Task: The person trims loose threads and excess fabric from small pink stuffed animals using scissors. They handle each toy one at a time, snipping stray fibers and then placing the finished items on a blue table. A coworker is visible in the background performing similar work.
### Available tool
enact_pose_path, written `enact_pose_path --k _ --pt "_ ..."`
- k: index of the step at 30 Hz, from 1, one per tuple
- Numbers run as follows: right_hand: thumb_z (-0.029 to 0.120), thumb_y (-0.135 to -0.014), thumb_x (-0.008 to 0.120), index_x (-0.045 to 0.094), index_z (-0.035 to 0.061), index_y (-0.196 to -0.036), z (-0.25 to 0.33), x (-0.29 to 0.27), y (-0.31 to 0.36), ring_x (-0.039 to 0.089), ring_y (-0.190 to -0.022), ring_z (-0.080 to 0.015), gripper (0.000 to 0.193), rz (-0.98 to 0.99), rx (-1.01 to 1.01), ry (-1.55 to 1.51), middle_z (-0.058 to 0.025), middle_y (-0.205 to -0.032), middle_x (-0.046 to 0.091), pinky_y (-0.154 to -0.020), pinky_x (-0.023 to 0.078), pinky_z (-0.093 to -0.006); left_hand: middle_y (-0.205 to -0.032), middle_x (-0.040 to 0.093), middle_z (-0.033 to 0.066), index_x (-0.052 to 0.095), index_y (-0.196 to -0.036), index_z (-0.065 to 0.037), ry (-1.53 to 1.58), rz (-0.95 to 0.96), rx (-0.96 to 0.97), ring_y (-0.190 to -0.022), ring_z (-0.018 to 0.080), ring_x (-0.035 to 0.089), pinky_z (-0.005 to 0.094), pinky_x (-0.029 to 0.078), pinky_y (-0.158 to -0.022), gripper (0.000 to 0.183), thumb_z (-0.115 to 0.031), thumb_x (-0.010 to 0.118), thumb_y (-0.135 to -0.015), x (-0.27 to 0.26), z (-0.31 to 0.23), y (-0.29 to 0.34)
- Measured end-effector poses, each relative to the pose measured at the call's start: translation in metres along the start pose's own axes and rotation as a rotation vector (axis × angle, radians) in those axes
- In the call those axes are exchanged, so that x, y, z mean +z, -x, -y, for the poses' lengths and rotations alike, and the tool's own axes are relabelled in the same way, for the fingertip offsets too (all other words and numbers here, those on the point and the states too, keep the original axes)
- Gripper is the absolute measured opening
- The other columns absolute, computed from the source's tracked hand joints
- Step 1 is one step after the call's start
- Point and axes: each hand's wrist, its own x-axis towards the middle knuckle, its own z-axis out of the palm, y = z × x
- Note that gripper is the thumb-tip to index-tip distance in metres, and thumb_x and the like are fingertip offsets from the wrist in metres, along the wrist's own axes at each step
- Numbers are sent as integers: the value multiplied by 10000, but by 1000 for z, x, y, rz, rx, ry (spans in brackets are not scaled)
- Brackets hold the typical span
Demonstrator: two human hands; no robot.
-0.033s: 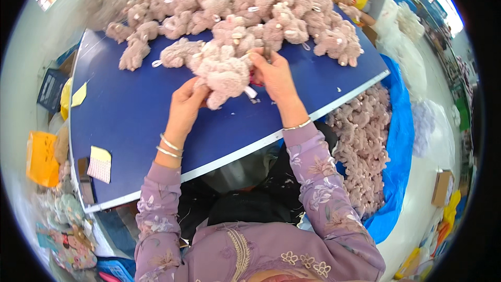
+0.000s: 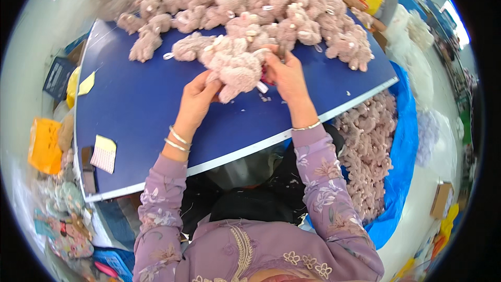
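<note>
Fluffy plush toy (image 2: 237,69) was held over tabletop (image 2: 141,109) btwn L hand (image 2: 196,98), pinching lower-L edge, & R hand (image 2: 288,79), pinching upper-R side.

The plush toy (image 2: 237,77) is fluffy cloth — the tabletop (image 2: 148,112) smooth.

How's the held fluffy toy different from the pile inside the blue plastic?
The held toy is one toy; the pile is many pieces. The left hand and right hand touch the held toy, but not the pile. The held toy is over the blue table; the pile sits lower, beside it. Both look fluffy and pinkish.
</note>
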Motion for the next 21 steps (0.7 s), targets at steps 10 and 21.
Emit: enact_pose_path --k 10,21 --pt "211 -874 647 578 -11 -1103 -4 12 9 417 -502 -35 327 132 130 112 -23 -832 616 -434 355 -221 -1056 647 32 581 -1210 -6 18 -20 47 -876 91 621 242 527 -733 281 -101 560 -947 -1 0 2" --pt "55 -822 643 606 -15 -1105 -5 20 20 601 -772 -68 294 351 126 302 -24 -923 659 -654 489 -225 -883 605 5 546 -1225 -29 -216 -186 257 -736 39 525 197 442 -628 378 -167 662 -892 1 -6 2"
